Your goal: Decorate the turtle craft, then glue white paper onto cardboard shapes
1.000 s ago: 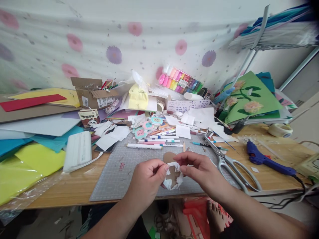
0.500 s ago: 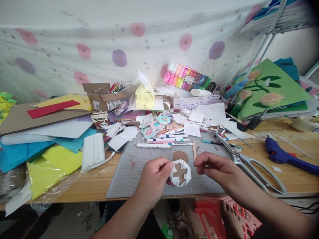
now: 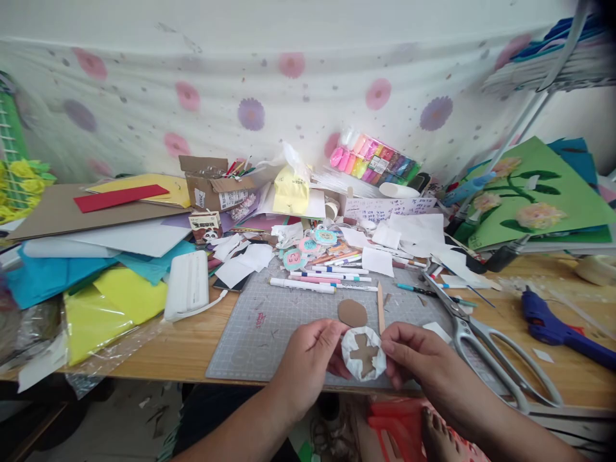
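My left hand (image 3: 312, 353) is closed on the left edge of a small brown cardboard disc (image 3: 364, 353), its thumb on top. White paper is folded over the disc's rim, leaving a cross-shaped patch of bare cardboard in the middle. At the opposite edge, my right hand (image 3: 414, 356) grips the rim between curled fingers and thumb. Just beyond the hands, a plain cardboard disc (image 3: 352, 313) lies on the grey cutting mat (image 3: 250, 340). A flat wooden stick (image 3: 380, 308) rests beside it, its near end close to my right fingers.
Large scissors (image 3: 486, 346) and a blue glue gun (image 3: 553, 321) lie to the right. Markers (image 3: 303, 285), paper scraps (image 3: 378, 262) and a clay pack (image 3: 378, 160) crowd the back. Leftward are a white power bank (image 3: 187, 285), yellow sheets (image 3: 115, 314) and stacked cardboard (image 3: 52, 215).
My right hand has come leftward and down onto the disc's right edge. The paper-edged disc sits slightly lower and further right in view. The camera view has shifted a little.
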A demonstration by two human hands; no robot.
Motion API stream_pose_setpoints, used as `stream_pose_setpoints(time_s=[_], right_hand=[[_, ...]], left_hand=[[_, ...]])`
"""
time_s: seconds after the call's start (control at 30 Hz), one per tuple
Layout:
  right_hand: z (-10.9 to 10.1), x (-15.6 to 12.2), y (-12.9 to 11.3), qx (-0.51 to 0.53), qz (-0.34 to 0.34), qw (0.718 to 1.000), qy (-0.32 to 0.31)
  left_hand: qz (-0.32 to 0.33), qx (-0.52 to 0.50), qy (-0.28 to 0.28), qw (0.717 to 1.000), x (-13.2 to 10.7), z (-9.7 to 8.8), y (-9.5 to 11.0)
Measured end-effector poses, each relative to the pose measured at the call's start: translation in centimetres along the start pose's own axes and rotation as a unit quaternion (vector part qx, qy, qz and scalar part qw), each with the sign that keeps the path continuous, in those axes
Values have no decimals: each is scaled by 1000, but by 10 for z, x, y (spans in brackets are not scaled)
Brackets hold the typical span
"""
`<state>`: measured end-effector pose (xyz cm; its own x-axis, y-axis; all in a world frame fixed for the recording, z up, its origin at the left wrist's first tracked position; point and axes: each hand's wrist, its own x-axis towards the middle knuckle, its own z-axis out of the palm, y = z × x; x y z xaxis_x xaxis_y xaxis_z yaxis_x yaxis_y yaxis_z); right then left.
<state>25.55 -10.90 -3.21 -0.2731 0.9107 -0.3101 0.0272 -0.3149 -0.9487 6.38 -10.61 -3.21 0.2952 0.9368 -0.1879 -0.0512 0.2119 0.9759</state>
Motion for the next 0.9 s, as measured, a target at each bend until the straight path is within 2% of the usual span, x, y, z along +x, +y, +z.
stream_pose_setpoints(time_s=[0.07, 0.13, 0.27, 0.4, 0.5, 0.6, 0.7, 0.77, 0.9], right_hand=[[1, 2, -1, 13, -6, 1000, 6], [4, 4, -2, 26, -8, 1000, 12], [10, 8, -3, 55, -10, 998, 15], [18, 11, -2, 56, -4, 998, 2], [23, 13, 2, 41, 2, 999, -19], [25, 17, 5, 7, -5, 999, -41], [22, 21, 5, -102, -48, 993, -19], [14, 24, 2, -226, -107, 968, 19], [-6, 29, -4, -440, -226, 867, 59]], left_hand=[[33, 43, 2, 999, -3, -7, 1], [74, 130, 7, 989, -7, -12, 2], [153, 320, 36, 934, -13, -13, 2], [228, 385, 55, 893, -14, -11, -1], [233, 400, 62, 884, -15, -15, -3], [208, 415, 63, 884, -16, -25, -2], [180, 446, 84, 873, -16, -45, 1], [154, 472, 116, 861, -14, -64, 6], [107, 526, 134, 833, -8, -101, 17]])
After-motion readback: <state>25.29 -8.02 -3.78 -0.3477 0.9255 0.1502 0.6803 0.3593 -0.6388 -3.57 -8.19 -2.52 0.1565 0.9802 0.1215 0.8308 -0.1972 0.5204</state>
